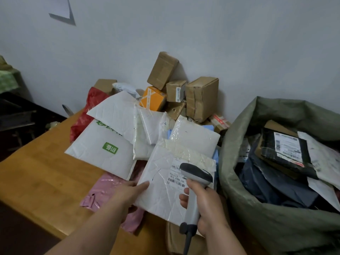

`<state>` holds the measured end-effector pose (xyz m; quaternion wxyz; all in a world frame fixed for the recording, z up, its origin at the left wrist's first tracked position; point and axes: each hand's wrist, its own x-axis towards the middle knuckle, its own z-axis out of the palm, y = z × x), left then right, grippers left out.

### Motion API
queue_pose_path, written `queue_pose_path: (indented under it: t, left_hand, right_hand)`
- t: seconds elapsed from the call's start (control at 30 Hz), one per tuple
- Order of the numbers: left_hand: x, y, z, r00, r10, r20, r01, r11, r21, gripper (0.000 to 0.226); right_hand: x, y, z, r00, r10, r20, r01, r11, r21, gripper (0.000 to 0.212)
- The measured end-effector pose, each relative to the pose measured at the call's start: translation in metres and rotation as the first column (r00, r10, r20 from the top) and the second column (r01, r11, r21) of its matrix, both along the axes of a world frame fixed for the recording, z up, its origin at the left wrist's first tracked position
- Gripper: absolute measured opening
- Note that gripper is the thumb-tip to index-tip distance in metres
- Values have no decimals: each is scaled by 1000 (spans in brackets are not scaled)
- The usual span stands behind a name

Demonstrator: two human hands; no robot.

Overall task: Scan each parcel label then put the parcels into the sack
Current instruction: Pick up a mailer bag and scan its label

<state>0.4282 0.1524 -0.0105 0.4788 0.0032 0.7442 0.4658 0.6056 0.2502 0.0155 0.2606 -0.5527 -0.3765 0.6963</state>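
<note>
left hand point(128, 192) pinches the white parcel point(161, 188) at its left edge; right hand point(206, 205) grips the scanner point(195, 183), best aimed squarely at the barcode label point(177, 178).

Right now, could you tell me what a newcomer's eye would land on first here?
Front and centre, the right hand holds a grey barcode scanner over the label of a white mailer, which the left hand steadies. At the right gapes a green sack of parcels; cardboard boxes stack against the wall.
</note>
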Motion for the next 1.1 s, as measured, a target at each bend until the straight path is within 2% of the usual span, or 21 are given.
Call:
queue_pose_path:
  t: [0.07, 0.13, 0.37, 0.63, 1.1]
  left_hand:
    - [0, 5, -3, 996, -94, -9, 94, 995, -24, 16]
    - [1, 10, -8, 993, -111, -34, 110, 994, -22, 9]
    - [1, 17, -6, 992, 22, -122, -8, 993, 116, 18]
    - [-9, 13, 1, 984, 178, -19, -165, 940, 298, 22]
    - [-1, -4, -3, 967, 252, 43, -254, 927, 274, 23]
  right_hand:
    - [1, 3, -2, 1000, -12, 13, 12, 1000, -19, 23]
    - [1, 7, -4, 1000, -16, 20, 16, 999, -34, 22]
    - [0, 18, 4, 1000, -12, 0, 12, 1000, -24, 21]
    - [-3, 22, 22, 999, 6, -36, -5, 1000, 25, 18]
    - [3, 3, 22, 985, 172, 29, -172, 985, 4, 10]
